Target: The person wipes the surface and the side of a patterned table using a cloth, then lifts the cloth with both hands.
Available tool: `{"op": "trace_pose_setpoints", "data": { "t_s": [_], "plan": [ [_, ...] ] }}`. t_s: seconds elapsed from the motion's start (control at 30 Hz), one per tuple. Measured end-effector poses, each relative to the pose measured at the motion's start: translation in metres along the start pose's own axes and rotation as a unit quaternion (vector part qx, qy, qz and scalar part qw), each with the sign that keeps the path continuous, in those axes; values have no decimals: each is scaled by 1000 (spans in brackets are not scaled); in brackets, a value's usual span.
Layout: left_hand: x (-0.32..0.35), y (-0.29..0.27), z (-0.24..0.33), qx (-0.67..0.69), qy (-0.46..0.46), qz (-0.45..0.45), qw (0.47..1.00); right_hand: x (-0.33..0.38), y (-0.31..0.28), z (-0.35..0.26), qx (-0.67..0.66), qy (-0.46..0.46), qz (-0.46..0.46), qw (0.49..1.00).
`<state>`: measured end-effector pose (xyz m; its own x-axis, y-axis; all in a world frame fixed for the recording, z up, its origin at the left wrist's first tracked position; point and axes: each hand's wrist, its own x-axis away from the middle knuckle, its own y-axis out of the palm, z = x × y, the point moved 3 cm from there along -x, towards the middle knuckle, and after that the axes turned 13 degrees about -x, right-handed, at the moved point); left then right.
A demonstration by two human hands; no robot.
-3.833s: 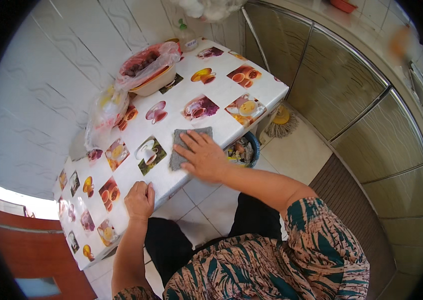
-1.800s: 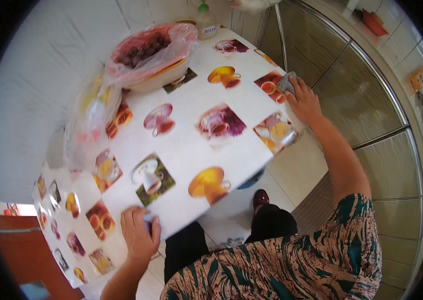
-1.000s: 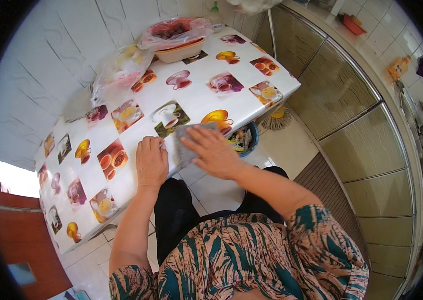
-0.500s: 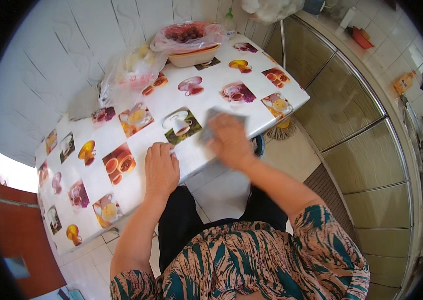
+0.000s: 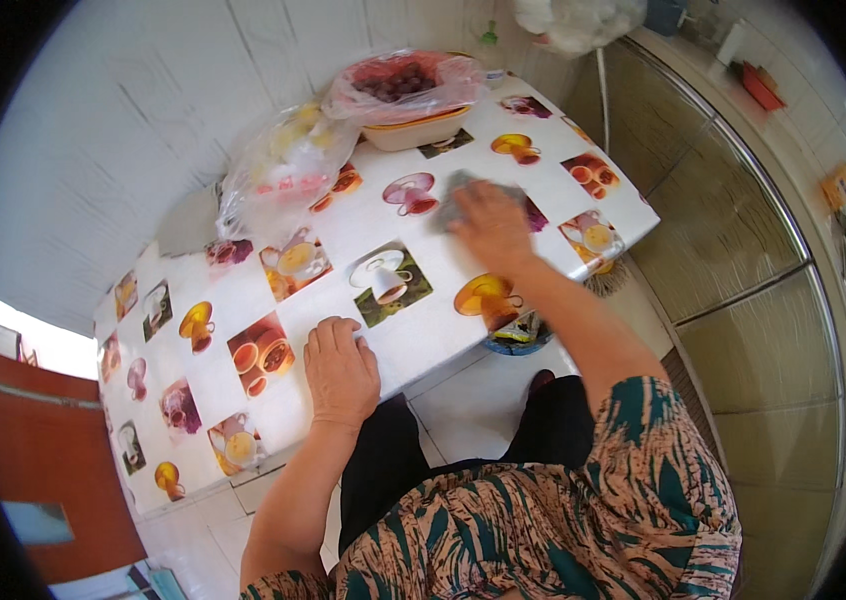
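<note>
My right hand [image 5: 491, 228] presses flat on a grey cloth [image 5: 455, 192] in the middle of the table [image 5: 243, 300], which wears a white oilcloth printed with cups. Only the cloth's far edge shows past my fingers. At the table's near edge my left hand [image 5: 340, 370] rests palm down, fingers together, holding nothing.
A cream bowl under a clear plastic bag [image 5: 405, 92] stands at the table's far side, next to a second plastic bag of food [image 5: 278, 170]. A blue basin [image 5: 515, 338] sits on the tiled floor under the table. Metal cabinet doors [image 5: 743, 240] line the right side.
My right hand has slid the cloth away from me, from near the front edge toward the middle of the table. My left hand has stayed at the near edge.
</note>
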<state>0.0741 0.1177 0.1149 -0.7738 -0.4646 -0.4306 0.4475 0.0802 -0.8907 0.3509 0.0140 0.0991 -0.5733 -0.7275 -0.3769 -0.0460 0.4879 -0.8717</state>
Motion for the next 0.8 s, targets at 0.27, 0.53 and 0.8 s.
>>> {"op": "trace_pose_setpoints", "data": {
  "t_s": [0.27, 0.53, 0.8],
  "plan": [
    [1, 0, 2, 13, -2, -5, 1000, 58, -74, 147, 101, 209, 36, 972],
    [4, -2, -3, -7, 3, 26, 1000, 76, -15, -58, -52, -61, 20, 997],
    [3, -1, 0, 2, -12, 88, 996, 60, 4, -127, -315, -152, 26, 936]
  ]
}}
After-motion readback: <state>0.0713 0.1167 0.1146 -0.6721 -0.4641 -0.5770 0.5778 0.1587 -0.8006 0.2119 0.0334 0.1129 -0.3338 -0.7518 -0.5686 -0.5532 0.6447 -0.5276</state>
